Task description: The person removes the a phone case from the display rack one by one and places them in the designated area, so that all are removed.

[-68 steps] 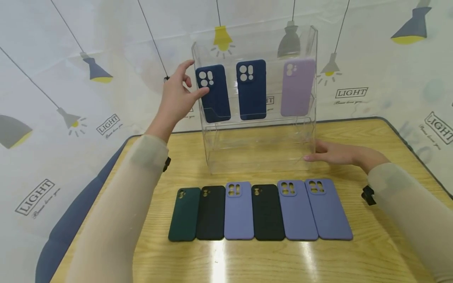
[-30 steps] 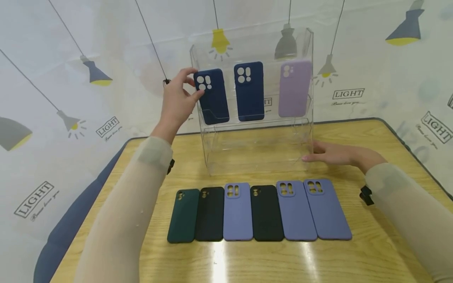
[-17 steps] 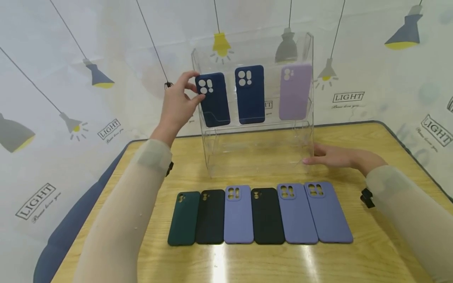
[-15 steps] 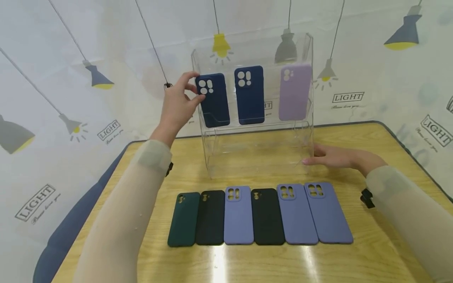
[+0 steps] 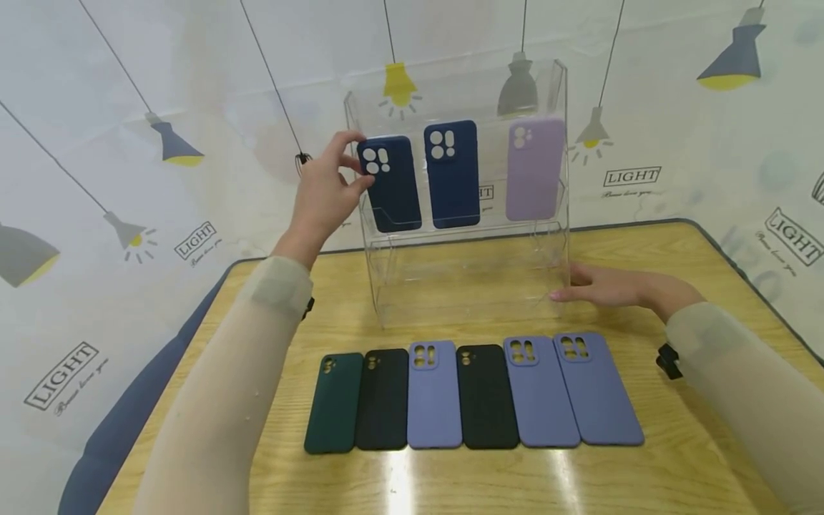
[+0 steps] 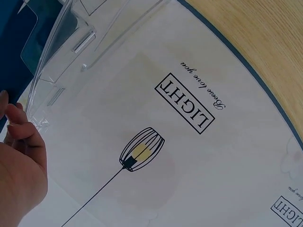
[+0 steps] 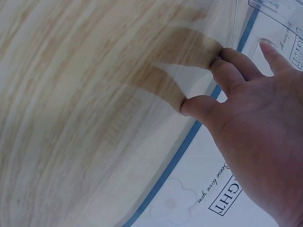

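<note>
My left hand (image 5: 328,182) pinches the upper left edge of a navy phone case (image 5: 398,193), thumb in front and index finger at the top corner. That case leans slightly on the upper tier of a clear acrylic display stand (image 5: 473,307). Beside it stand a second navy phone case (image 5: 454,186) and, at the right, a lilac phone case (image 5: 536,168). Low at the stand's right side, my right hand (image 5: 618,285) touches the clear panel with its fingertips. In the right wrist view, the fingers and thumb of the right hand (image 7: 255,123) meet their own reflections.
In front of the stand several phone cases lie in a row on the wooden table (image 5: 515,479): dark green (image 5: 335,404), black (image 5: 383,400) and periwinkle (image 5: 435,400) among them. A lamp-printed wall cover (image 5: 270,71) hangs close behind.
My left fingers have gone from the stand's left edge onto the left navy case. That case has shifted slightly right, its top a little lower. The right hand has stayed in place.
</note>
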`<state>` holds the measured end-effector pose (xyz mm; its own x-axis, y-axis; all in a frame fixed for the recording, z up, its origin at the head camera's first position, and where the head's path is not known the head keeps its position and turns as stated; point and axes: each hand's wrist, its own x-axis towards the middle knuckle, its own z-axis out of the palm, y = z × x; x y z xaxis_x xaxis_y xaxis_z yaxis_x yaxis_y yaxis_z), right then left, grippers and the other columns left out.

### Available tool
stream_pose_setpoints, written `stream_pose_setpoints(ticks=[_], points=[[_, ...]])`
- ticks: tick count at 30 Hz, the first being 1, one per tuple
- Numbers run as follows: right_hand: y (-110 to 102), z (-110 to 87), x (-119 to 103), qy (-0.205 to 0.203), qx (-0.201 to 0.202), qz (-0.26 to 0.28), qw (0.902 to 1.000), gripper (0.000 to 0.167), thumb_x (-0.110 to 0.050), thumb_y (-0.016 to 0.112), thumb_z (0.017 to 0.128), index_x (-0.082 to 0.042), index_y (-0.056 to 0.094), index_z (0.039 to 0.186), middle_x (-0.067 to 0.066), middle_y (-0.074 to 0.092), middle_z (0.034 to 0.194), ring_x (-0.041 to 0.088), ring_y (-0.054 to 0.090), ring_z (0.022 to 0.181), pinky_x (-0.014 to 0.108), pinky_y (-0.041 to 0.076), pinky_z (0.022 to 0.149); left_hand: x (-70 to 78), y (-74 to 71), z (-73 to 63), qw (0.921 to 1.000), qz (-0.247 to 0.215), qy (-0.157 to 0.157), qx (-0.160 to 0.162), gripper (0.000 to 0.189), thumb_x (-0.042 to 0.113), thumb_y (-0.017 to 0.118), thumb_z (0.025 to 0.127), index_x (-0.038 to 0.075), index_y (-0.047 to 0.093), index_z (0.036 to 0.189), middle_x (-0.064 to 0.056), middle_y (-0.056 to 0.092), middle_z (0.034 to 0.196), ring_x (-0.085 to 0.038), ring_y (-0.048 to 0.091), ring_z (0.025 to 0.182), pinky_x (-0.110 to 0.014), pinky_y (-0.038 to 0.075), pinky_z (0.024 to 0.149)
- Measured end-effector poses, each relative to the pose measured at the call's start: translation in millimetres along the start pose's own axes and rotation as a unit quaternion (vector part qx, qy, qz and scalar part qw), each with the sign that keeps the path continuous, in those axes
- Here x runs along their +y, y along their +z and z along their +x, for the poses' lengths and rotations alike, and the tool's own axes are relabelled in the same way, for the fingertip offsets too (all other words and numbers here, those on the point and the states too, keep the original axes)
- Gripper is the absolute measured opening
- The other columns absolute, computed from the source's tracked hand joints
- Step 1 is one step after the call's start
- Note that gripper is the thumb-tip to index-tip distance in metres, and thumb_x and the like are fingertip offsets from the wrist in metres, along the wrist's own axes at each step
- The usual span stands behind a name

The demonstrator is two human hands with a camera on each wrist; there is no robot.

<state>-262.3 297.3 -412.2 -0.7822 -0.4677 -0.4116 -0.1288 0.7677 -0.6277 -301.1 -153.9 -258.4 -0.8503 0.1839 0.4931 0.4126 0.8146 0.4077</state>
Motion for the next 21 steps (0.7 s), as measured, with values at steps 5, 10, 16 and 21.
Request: stream_pose_setpoints(ticks=[5, 10, 16, 21], points=[[-1, -0.2, -1, 0.007, -0.007, 0.005, 0.9999, 0.107, -0.066, 0.054, 0.104, -0.012, -0.009, 0.171, 0.03, 0.002, 0.177, 0.057, 0.005, 0.161, 0.078, 0.019, 0.123, -0.3, 0.9, -0.5, 1.0, 0.002, 0.003, -0.005, 0.057, 0.022, 0.074, 0.103, 0.024, 0.048, 0.154, -0.008, 0.08, 0.116, -0.021, 0.057, 0.056, -0.03, 0.041, 0.057], [0, -0.4, 0, 0.009, -0.006, 0.005, 0.9999, 0.108, -0.067, 0.054, 0.104, -0.012, -0.009, 0.171, 0.03, 0.001, 0.177, 0.057, 0.004, 0.161, 0.078, 0.019, 0.123, 0.0, 0.9, -0.8, 0.9999, -0.009, 0.003, 0.007, 0.05, 0.019, 0.072, 0.103, 0.024, 0.051, 0.149, -0.01, 0.081, 0.114, -0.021, 0.049, 0.05, -0.029, 0.034, 0.053], [0, -1.3, -2, 0.01, -0.015, 0.014, 0.9997, 0.106, -0.066, 0.052, 0.105, -0.012, -0.012, 0.171, 0.03, -0.002, 0.177, 0.058, 0.001, 0.161, 0.079, 0.017, 0.123, -0.1, -2.6, 0.5, 0.9996, -0.02, 0.002, 0.021, 0.049, 0.015, 0.071, 0.104, 0.023, 0.051, 0.147, -0.01, 0.082, 0.112, -0.016, 0.044, 0.045, -0.026, 0.032, 0.051], [-1, -2.6, -3, 0.011, -0.017, 0.013, 0.9997, 0.107, -0.066, 0.052, 0.105, -0.012, -0.012, 0.171, 0.031, -0.001, 0.176, 0.058, 0.002, 0.161, 0.079, 0.018, 0.123, 5.1, -11.6, 2.8, 0.9982, -0.043, -0.002, 0.043, 0.049, 0.014, 0.07, 0.104, 0.023, 0.05, 0.147, -0.011, 0.081, 0.112, -0.025, 0.063, 0.055, -0.024, 0.041, 0.057]])
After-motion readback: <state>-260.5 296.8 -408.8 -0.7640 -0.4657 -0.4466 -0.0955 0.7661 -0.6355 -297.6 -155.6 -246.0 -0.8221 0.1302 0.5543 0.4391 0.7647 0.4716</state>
